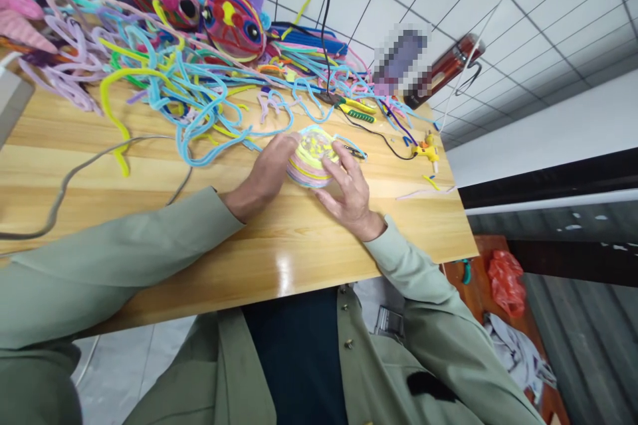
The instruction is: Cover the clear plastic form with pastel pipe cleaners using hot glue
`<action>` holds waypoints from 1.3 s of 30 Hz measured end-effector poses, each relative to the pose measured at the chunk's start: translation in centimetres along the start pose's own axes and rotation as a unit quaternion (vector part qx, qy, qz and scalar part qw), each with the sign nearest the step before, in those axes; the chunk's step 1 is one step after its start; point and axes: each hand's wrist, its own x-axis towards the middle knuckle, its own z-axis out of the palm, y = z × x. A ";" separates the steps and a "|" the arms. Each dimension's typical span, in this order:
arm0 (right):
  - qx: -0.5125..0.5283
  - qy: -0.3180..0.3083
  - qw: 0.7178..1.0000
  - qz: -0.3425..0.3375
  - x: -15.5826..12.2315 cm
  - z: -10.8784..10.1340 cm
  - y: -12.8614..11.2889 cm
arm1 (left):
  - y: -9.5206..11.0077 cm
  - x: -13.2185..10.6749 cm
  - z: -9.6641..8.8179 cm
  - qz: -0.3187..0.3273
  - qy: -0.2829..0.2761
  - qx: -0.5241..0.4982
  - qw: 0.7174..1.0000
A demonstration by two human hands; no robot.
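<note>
Between my two hands, over the wooden table (239,252), is a round piece wound with pipe cleaners (313,169) in pink, yellow and light blue bands, with a yellow-and-clear top. My left hand (269,169) grips its left side, fingertips at the upper rim. On the other side, my right hand (349,192) holds it, with fingers on the top and right edge and the thumb below. A light blue pipe cleaner (351,146) lies just behind my right fingers, beside a small dark tool (356,152).
Tangled pipe cleaners (194,106) cover the back left, below two colourful fish-like figures (232,23). Green-and-yellow pliers (359,113) lie behind the round piece. A yellow glue gun (426,149) with a black cord sits at the right. A grey cable (60,196) crosses the left side.
</note>
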 end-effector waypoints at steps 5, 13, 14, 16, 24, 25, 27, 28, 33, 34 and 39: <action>0.019 -0.034 0.998 0.040 -0.2 0.1 -0.2 | 0.1 -1.4 -0.4 -0.046 0.063 0.033 0.996; 0.059 -0.025 0.996 0.062 0.0 0.2 0.3 | 3.1 -2.7 -1.4 0.277 -0.009 0.201 0.939; 0.063 -0.029 0.996 0.063 -0.1 0.1 0.4 | 3.2 -2.6 -1.6 0.287 -0.022 0.220 0.932; 0.069 -0.036 0.995 0.068 -0.2 0.1 0.6 | 3.2 -2.4 -2.1 0.302 -0.028 0.248 0.920; 0.095 -0.026 0.994 0.056 -0.3 -0.3 1.0 | 3.0 -3.0 -3.5 0.271 -0.008 0.300 0.915; 0.096 -0.025 0.994 0.053 -0.3 -0.4 1.1 | 3.1 -3.2 -3.4 0.267 -0.010 0.299 0.916; 0.095 -0.029 0.994 0.048 -0.4 -0.5 1.4 | 3.2 -3.5 -3.1 0.262 -0.013 0.290 0.920; 0.093 -0.032 0.994 0.047 -0.4 -0.5 1.4 | 3.3 -3.6 -3.0 0.261 -0.014 0.285 0.922; 0.069 -0.042 0.995 0.050 -0.6 -0.7 1.3 | 3.4 -4.2 -2.4 0.266 -0.028 0.290 0.919; 0.066 -0.041 0.996 0.048 -0.6 -0.8 1.2 | 3.4 -4.4 -2.4 0.263 -0.027 0.297 0.918; 0.063 -0.045 0.996 0.043 -0.5 -1.1 1.0 | 3.6 -4.7 -2.3 0.265 -0.018 0.310 0.913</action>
